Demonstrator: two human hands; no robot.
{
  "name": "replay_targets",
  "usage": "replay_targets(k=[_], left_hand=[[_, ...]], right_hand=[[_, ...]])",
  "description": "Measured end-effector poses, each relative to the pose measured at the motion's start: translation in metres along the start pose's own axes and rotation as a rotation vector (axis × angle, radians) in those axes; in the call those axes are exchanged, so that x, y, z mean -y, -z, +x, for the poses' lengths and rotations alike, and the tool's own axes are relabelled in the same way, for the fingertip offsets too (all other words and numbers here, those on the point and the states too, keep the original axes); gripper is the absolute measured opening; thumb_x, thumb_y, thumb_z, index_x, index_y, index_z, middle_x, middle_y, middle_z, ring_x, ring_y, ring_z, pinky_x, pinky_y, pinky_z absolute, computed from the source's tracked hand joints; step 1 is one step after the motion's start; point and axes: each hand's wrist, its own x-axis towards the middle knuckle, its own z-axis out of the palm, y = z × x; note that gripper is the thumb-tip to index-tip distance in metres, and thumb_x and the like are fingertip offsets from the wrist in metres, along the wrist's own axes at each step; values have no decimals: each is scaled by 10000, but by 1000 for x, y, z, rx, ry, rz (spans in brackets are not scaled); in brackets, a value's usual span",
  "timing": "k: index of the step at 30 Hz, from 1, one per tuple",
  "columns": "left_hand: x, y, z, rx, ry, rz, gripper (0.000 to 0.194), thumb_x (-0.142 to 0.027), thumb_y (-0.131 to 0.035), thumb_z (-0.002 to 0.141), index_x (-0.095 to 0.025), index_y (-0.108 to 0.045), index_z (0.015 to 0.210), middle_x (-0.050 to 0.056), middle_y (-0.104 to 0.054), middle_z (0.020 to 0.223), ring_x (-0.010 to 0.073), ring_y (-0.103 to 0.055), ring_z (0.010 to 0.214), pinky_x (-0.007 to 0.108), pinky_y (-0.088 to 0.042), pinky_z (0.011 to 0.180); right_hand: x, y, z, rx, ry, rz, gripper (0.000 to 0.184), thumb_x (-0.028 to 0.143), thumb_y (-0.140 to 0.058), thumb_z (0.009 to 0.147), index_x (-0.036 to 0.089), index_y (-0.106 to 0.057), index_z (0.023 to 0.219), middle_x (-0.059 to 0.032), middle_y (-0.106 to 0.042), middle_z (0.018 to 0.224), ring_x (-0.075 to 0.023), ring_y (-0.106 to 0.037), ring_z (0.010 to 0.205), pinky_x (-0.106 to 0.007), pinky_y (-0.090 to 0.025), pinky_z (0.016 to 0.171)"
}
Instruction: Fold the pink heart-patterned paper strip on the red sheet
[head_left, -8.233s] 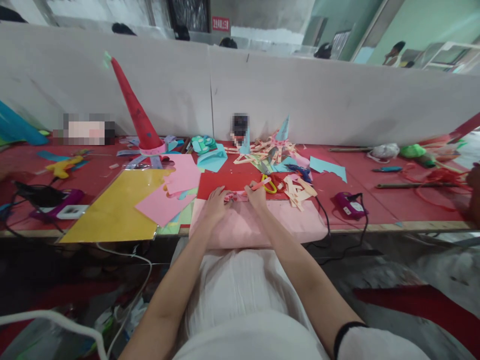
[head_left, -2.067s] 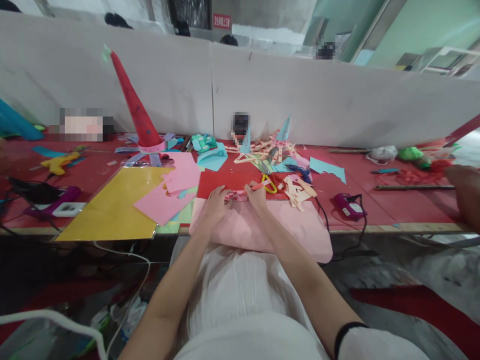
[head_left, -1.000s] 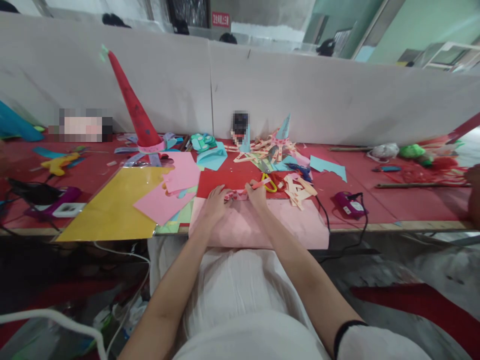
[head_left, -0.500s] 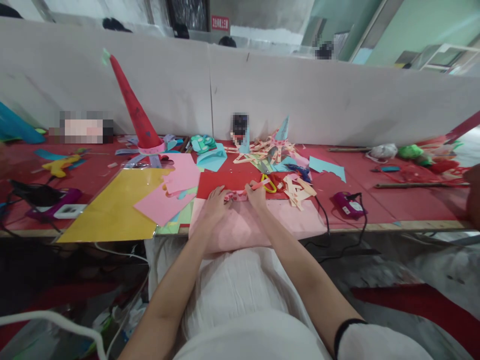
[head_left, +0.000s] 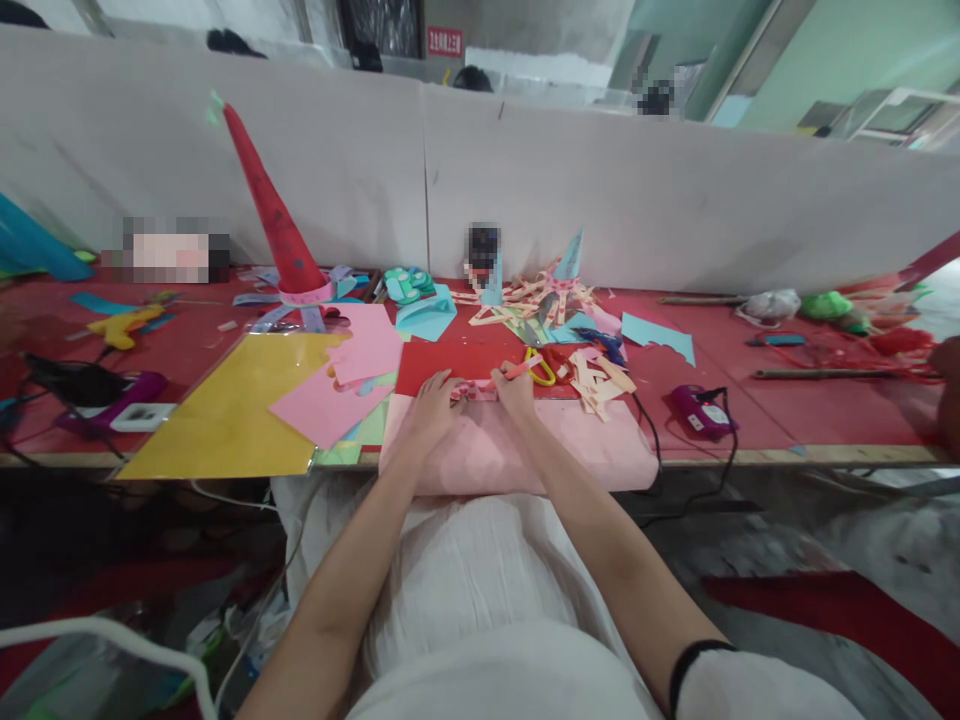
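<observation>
My right hand [head_left: 515,388] is closed round an orange-pink pen [head_left: 523,368], which slants up to the right. Its tip is hidden by the fingers, over the right end of a narrow pink paper strip [head_left: 480,391] with darker spots. At the strip's left end, my left hand [head_left: 435,402] keeps hold of it, thumb below and fingers above. Beneath both lie a red sheet [head_left: 424,362] and a large pale pink sheet [head_left: 600,450] at the table's front edge. Yellow-handled scissors [head_left: 541,370] rest just past the pen.
A tall red paper cone [head_left: 274,215] stands back left. Pink cut-outs [head_left: 322,410] overlap a yellow sheet [head_left: 225,410]. Pale strips [head_left: 600,385] lie right of the scissors, by a corded purple box [head_left: 701,412]. A yellow glue gun [head_left: 124,328] lies far left. A white partition [head_left: 600,190] runs behind.
The view has shifted slightly. Both hands stay at the pink strip, and the pen remains in my right hand with almost the same slant.
</observation>
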Motion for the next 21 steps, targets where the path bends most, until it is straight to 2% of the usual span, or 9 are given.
replay_targets(k=[5,10,14,21], left_hand=[[3,-1,0,-3,-16,-10,324,-235,-520,861,-190,-592,1173,109,-492,1386,231,-412,1318,386,-335,1105],[2,0,0,-4,-11,-8,318,-221,-515,859,-189,-599,1164,106,-497,1385,226,-415,1317,383,-336,1106],[0,2,0,4,-2,-8,333,-224,-529,851,-181,-598,1174,114,-491,1391,237,-422,1312,388,-341,1101],[-3,4,-1,5,12,-16,347,-211,-538,839,-182,-602,1179,108,-487,1394,239,-424,1310,381,-338,1104]], right_hand=[[-5,-1,3,-30,26,-19,270,288,-492,692,235,-271,545,90,-321,389,-107,-440,429,-199,-259,432],[-4,-1,2,-15,2,20,267,279,-494,699,237,-279,548,88,-365,397,-103,-420,406,-206,-260,423],[-1,1,1,-75,31,47,264,262,-483,722,234,-288,546,89,-345,405,-90,-368,412,-207,-279,446],[-1,6,2,-151,90,28,251,311,-461,787,226,-348,580,57,-456,481,-97,-425,470,-216,-324,500]])
